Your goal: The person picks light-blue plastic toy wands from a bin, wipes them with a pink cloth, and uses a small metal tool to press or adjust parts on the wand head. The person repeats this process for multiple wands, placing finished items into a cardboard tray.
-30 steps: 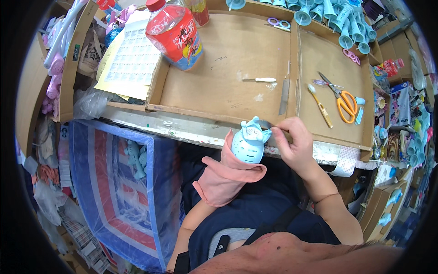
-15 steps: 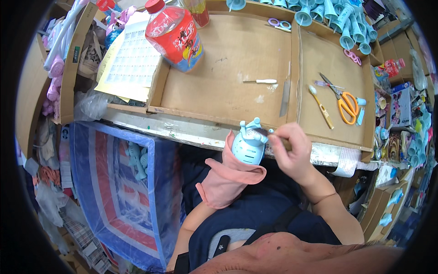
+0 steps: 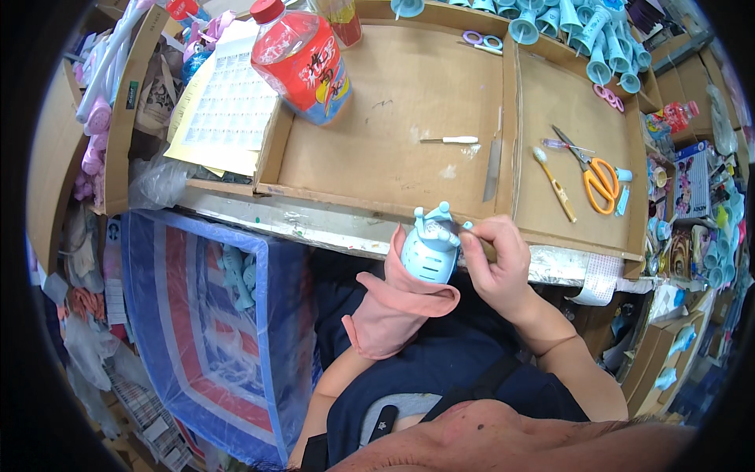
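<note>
Here's the toy (image 3: 429,266), pale blue, right up against the near edge of the tabletop (image 3: 236,219), prongs pointing up and away from the body! The left hand (image 3: 399,300), hidden inside a pink cloth (image 3: 376,324), has its grip around the toy's lower part, cloth bunched beneath it. And on the other side, the right hand (image 3: 497,258), bare, fingers curled in close beside the toy's top, a tiny blue bit (image 3: 468,226) right at the fingertips! Whether that grip is clamped on anything, I cannot tell; the fingers hide it.

Beyond them, a cardboard tray (image 3: 377,141) carries a red bottle (image 3: 305,79) at its left and a white-handled tool (image 3: 452,140) near a flat blade (image 3: 492,169). Over on the right, orange scissors (image 3: 599,182) lie next to a toothbrush (image 3: 553,175). Blue cones (image 3: 604,59) crowd the far corner, and down at the left, blue pieces (image 3: 234,275) sit in a striped bin (image 3: 266,346).
</note>
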A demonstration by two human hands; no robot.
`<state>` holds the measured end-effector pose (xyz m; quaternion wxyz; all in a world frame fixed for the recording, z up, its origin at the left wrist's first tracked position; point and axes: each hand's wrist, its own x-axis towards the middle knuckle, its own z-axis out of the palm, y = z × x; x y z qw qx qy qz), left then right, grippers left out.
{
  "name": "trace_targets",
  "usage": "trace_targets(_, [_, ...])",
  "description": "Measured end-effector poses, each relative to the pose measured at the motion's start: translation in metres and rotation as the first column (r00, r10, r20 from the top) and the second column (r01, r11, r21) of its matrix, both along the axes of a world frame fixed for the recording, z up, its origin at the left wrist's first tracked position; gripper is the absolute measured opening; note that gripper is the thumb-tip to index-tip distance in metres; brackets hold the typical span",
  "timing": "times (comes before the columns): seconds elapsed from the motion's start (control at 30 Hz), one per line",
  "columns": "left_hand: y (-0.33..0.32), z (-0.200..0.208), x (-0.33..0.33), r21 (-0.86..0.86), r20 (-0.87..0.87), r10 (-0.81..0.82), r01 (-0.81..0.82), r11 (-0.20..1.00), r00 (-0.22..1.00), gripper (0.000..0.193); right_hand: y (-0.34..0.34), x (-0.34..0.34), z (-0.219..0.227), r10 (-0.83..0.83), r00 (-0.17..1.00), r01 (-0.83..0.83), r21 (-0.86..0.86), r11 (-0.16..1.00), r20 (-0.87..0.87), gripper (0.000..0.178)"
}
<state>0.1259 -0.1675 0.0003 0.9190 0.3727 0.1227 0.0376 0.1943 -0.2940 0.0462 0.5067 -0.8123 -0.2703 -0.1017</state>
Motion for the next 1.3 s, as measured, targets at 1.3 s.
trace_targets(1.3, [0.023,0.015,-0.035,0.999,0.036,-0.194,-0.036,0.007,0.980,0.086,-0.045,0.025,0.001,-0.018,0.976,0.049,-0.138,0.989,0.218,0.012])
